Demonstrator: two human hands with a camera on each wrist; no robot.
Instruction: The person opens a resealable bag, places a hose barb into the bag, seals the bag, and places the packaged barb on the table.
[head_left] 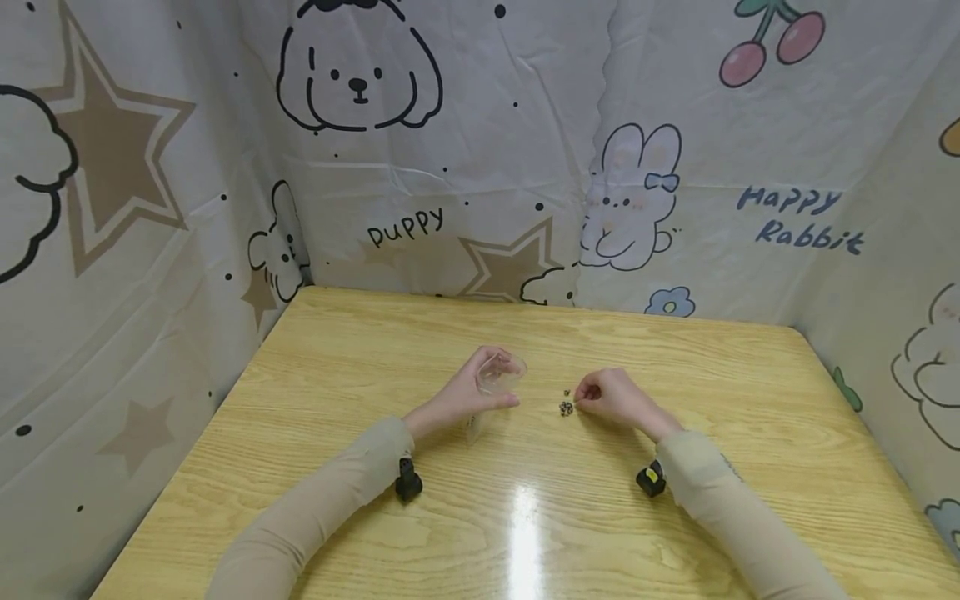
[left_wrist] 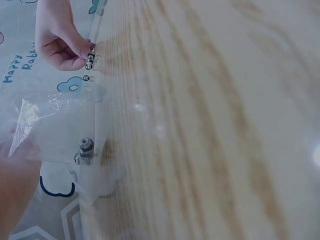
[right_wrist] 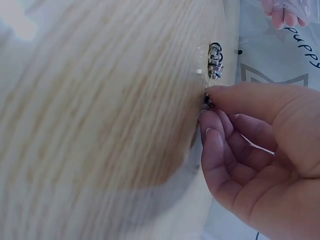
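My left hand [head_left: 463, 395] holds a clear plastic bag [head_left: 498, 375] above the table, thumb and fingers spread around its mouth. In the left wrist view the bag [left_wrist: 55, 125] hangs down, with a few small silvery metal fittings [left_wrist: 86, 145] low inside it. To the right, my right hand [head_left: 618, 402] is down at the tabletop. Its thumb and index finger pinch one small metal fitting with a dark ring [right_wrist: 208, 101]. A small cluster of similar fittings [head_left: 566, 409] lies just beside those fingertips, and one stray fitting [head_left: 567, 392] sits behind it.
The wood-grain table [head_left: 360, 358] extends around both hands, with a bright glare streak near its front. A printed cloth [head_left: 517, 158] stands along the back and both sides. Each wrist wears a small black camera [head_left: 408, 482].
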